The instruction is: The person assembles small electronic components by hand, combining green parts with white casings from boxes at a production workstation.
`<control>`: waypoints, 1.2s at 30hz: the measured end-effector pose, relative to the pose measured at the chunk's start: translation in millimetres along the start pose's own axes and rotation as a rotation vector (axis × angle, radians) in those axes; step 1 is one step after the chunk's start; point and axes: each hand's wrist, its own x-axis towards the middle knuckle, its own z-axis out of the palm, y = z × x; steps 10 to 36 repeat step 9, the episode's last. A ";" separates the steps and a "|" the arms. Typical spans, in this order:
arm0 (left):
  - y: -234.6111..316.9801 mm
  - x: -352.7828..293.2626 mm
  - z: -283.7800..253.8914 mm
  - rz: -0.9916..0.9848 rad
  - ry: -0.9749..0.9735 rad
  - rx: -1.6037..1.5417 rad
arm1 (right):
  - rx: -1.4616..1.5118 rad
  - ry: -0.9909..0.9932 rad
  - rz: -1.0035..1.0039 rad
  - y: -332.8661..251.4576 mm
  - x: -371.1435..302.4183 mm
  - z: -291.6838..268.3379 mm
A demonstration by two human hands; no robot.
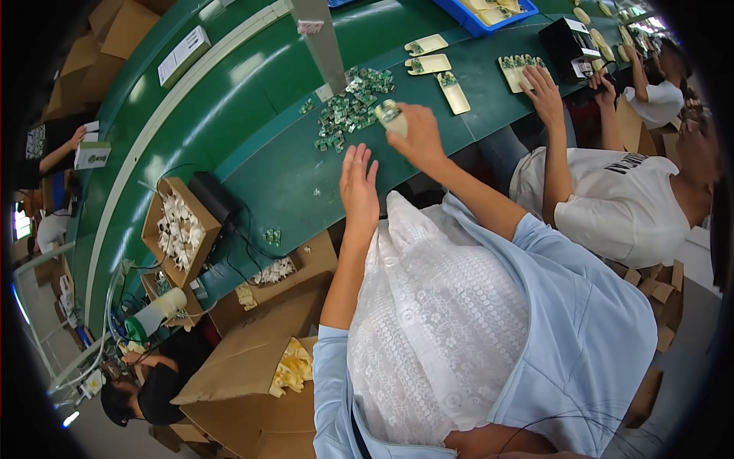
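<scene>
My right hand [419, 138] is closed around a small cream plastic casing [393, 120] with a green circuit board at its upper end. My left hand [359, 183] rests just to the left, fingers stretched out and nothing visible in it. Beyond both hands a loose pile of small green circuit boards [345, 115] lies on the green tabletop [287, 180]. Right of the pile, an upright-lying cream casing [456, 98] and two sideways ones, a nearer casing [430, 64] and a farther casing [426, 46], each carry a board at one end.
A metal post [319, 50] rises behind the pile. At right, a co-worker's hand [543, 92] touches a row of casings [516, 73] near a black device [567, 47]. A blue bin [478, 27] stands far back. A carton of white parts [205, 222] sits left; an open cardboard box [252, 348] stands below.
</scene>
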 end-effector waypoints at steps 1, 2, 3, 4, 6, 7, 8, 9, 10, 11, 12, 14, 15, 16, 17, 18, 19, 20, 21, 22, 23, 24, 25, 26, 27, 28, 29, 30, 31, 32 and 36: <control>2.9 -1.8 -3.6 -0.014 -0.032 0.033 | -0.146 0.046 0.079 15.5 5.8 -3.3; 4.7 -4.4 -6.1 -0.033 -0.067 0.067 | -0.152 0.057 0.085 33.5 8.3 -3.9; 6.1 -6.3 -8.1 -0.037 -0.077 0.070 | -0.246 0.079 0.117 52.2 10.0 -2.4; 7.8 -7.7 -10.7 -0.038 -0.079 0.085 | -0.337 0.099 0.147 66.6 12.4 -0.3; 11.5 -9.7 -15.9 -0.039 -0.075 0.110 | -0.364 0.097 0.163 80.6 17.5 1.8; 14.3 -11.7 -16.2 -0.038 -0.074 0.111 | -0.390 0.089 0.180 86.2 19.0 3.1; 16.9 -13.5 -16.4 -0.045 -0.064 0.108 | -0.415 0.079 0.197 91.8 20.9 4.5; 19.8 -15.3 -15.5 -0.053 -0.054 0.106 | -0.423 0.078 0.211 97.8 24.0 6.3; 19.8 -15.3 -15.5 -0.053 -0.054 0.106 | -0.423 0.078 0.211 97.8 24.0 6.3; 19.8 -15.3 -15.5 -0.053 -0.054 0.106 | -0.423 0.078 0.211 97.8 24.0 6.3; 19.8 -15.3 -15.5 -0.053 -0.054 0.106 | -0.423 0.078 0.211 97.8 24.0 6.3; 19.8 -15.3 -15.5 -0.053 -0.054 0.106 | -0.423 0.078 0.211 97.8 24.0 6.3; 19.8 -15.3 -15.5 -0.053 -0.054 0.106 | -0.423 0.078 0.211 97.8 24.0 6.3; 19.8 -15.3 -15.5 -0.053 -0.054 0.106 | -0.423 0.078 0.211 97.8 24.0 6.3; 19.8 -15.3 -15.5 -0.053 -0.054 0.106 | -0.423 0.078 0.211 97.8 24.0 6.3; 19.8 -15.3 -15.5 -0.053 -0.054 0.106 | -0.423 0.078 0.211 97.8 24.0 6.3; 19.8 -15.3 -15.5 -0.053 -0.054 0.106 | -0.423 0.078 0.211 97.8 24.0 6.3; 19.8 -15.3 -15.5 -0.053 -0.054 0.106 | -0.423 0.078 0.211 97.8 24.0 6.3; 19.8 -15.3 -15.5 -0.053 -0.054 0.106 | -0.423 0.078 0.211 97.8 24.0 6.3; 19.8 -15.3 -15.5 -0.053 -0.054 0.106 | -0.423 0.078 0.211 97.8 24.0 6.3; 19.8 -15.3 -15.5 -0.053 -0.054 0.106 | -0.423 0.078 0.211 97.8 24.0 6.3; 19.8 -15.3 -15.5 -0.053 -0.054 0.106 | -0.423 0.078 0.211 97.8 24.0 6.3; 19.8 -15.3 -15.5 -0.053 -0.054 0.106 | -0.423 0.078 0.211 97.8 24.0 6.3; 19.8 -15.3 -15.5 -0.053 -0.054 0.106 | -0.423 0.078 0.211 97.8 24.0 6.3; 19.8 -15.3 -15.5 -0.053 -0.054 0.106 | -0.423 0.078 0.211 97.8 24.0 6.3; 19.8 -15.3 -15.5 -0.053 -0.054 0.106 | -0.423 0.078 0.211 97.8 24.0 6.3; 19.8 -15.3 -15.5 -0.053 -0.054 0.106 | -0.423 0.078 0.211 97.8 24.0 6.3; 19.8 -15.3 -15.5 -0.053 -0.054 0.106 | -0.423 0.078 0.211 97.8 24.0 6.3; 19.8 -15.3 -15.5 -0.053 -0.054 0.106 | -0.423 0.078 0.211 97.8 24.0 6.3; 19.8 -15.3 -15.5 -0.053 -0.054 0.106 | -0.423 0.078 0.211 97.8 24.0 6.3; 19.8 -15.3 -15.5 -0.053 -0.054 0.106 | -0.423 0.078 0.211 97.8 24.0 6.3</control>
